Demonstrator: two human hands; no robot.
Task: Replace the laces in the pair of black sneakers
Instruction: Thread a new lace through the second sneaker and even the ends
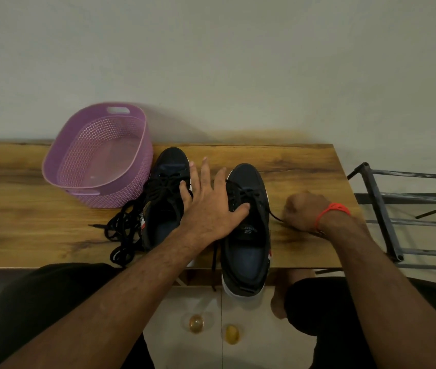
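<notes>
Fingers, L hand point(209, 206): spread flat, released; thumb on tongue of R sneaker point(246, 225), others over L sneaker point(167, 198).
Fingers, R hand point(304, 211): clenched on lace end point(275, 216) running from R sneaker.
Sneakers: side by side on tabletop point(25, 209), toes away; R heel overhangs near edge.
Loose laces point(122, 235): black tangle left of L sneaker.
Basket point(99, 158): purple, beside L sneaker.

Our left hand point(209, 206) covers part of both sneakers' lacing, so we cannot tell how far either is laced; our right fist point(304, 212) hides the lace point(275, 217) end it grips; the rack point(387, 209) is cut off at right
</notes>
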